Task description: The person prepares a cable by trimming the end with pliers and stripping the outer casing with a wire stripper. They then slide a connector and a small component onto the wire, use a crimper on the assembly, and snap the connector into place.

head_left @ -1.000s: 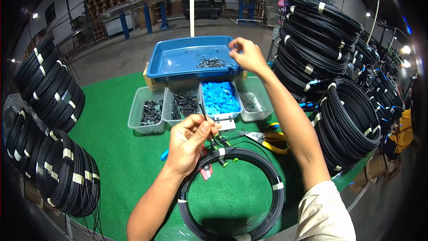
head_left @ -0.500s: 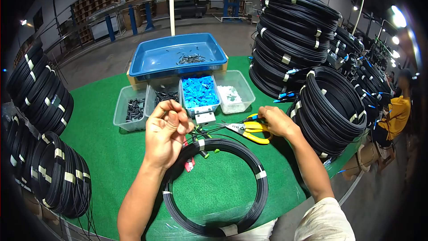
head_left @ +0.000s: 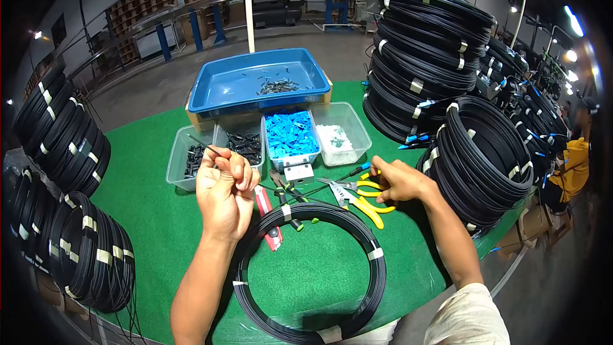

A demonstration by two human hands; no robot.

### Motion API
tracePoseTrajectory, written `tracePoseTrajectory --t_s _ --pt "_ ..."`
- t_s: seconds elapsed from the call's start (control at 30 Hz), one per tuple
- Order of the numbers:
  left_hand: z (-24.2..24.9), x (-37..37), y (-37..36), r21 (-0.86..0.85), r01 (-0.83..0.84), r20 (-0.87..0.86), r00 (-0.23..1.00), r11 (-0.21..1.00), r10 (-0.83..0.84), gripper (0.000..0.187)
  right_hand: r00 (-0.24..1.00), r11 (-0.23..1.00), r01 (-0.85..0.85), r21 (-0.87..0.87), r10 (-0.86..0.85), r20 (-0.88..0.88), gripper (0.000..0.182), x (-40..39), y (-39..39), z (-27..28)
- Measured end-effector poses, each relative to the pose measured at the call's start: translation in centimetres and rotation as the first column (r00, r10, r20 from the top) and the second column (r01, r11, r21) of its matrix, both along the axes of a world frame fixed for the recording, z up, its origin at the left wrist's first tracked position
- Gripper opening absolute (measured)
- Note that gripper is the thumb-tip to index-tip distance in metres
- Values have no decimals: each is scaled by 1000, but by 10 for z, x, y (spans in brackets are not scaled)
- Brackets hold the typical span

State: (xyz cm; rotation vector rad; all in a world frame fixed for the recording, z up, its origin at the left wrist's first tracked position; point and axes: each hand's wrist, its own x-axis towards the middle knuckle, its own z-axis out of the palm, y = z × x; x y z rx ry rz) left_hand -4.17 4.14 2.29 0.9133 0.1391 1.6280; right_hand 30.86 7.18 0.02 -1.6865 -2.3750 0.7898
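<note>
Concrete floor and metal rails lie beyond a table covered in green mat [head_left: 150, 160]. Across its far side sits a blue tray [head_left: 223, 83] with small dark pieces scattered in it, and before that a row of clear bins [head_left: 171, 169], one full of blue connectors [head_left: 290, 134], another holding white pieces [head_left: 335, 144]. Tall cable stacks [head_left: 428, 57] crowd the right side near the right arm; more bundles [head_left: 70, 134] stand on the left. Nearer, a red tool [head_left: 264, 201] lies partly under the coil's edge, and a person in yellow [head_left: 568, 166] is at far right.

Flat in front lies the coil [head_left: 377, 275], a neat black ring bound with pale tape. Just above it, the left hand [head_left: 223, 198] pinches a thin black cable [head_left: 203, 144], its straight end pointing up and left. The right hand [head_left: 405, 182] bends its fingers at the yellow-handled pliers [head_left: 367, 211], whose blades stand apart; whether it grips them I cannot tell.
</note>
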Motion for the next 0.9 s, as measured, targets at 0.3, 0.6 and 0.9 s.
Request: tracePoseTrajectory --t_s 0.3,0.6,0.9 --pt "5 -2 1 3 -155 -106 982 988 155 15 851 961 -196 195 68 521 55 -23 -29 69" --pt "14 -1 -9 101 -384 -445 807 918 387 18 984 964 -112 242 141 -105 59 -30 -67 122" --pt "8 1 -16 446 -419 -699 390 791 600 17 547 942 -282 181 313 -777 114 -87 30 36"
